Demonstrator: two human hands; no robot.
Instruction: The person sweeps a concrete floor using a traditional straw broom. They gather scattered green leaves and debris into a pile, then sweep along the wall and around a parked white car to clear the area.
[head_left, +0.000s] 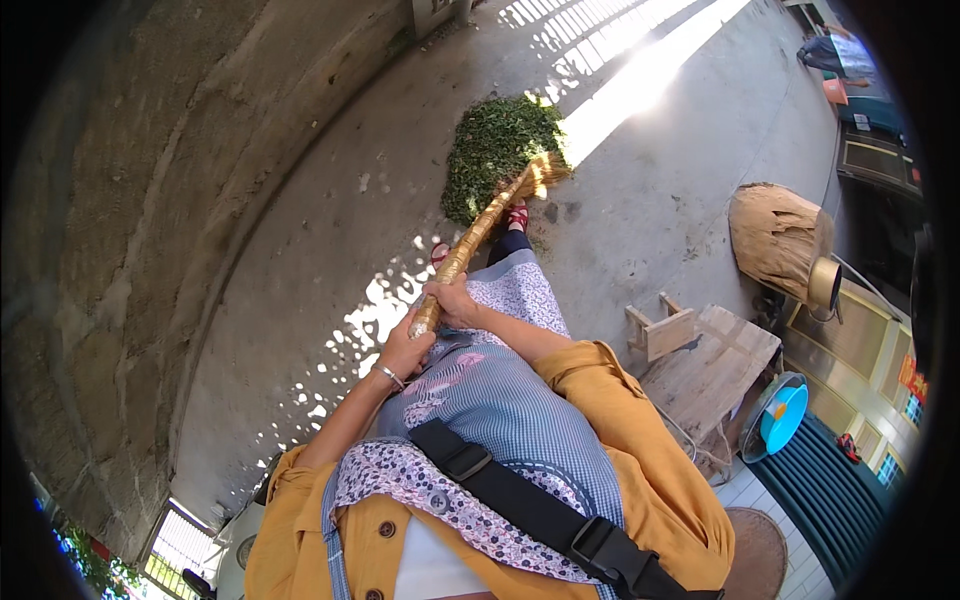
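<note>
I hold a straw broom [490, 215] with both hands on its wrapped yellow handle. My left hand [405, 350], with a bracelet on the wrist, grips the handle's near end. My right hand [455, 303] grips it just further along. The broom's bristle head [545, 175] rests at the edge of a pile of green leaves [498, 150] spread on the concrete floor [330, 230]. My foot in a red sandal [517, 215] stands just beside the pile.
A rough concrete wall [150, 200] runs along the left. To the right stand a small wooden stool [660, 328], a wooden bench [715, 365], a brown sack [775, 235] and a blue basin [783, 415]. Another person [835, 55] is at the far top right.
</note>
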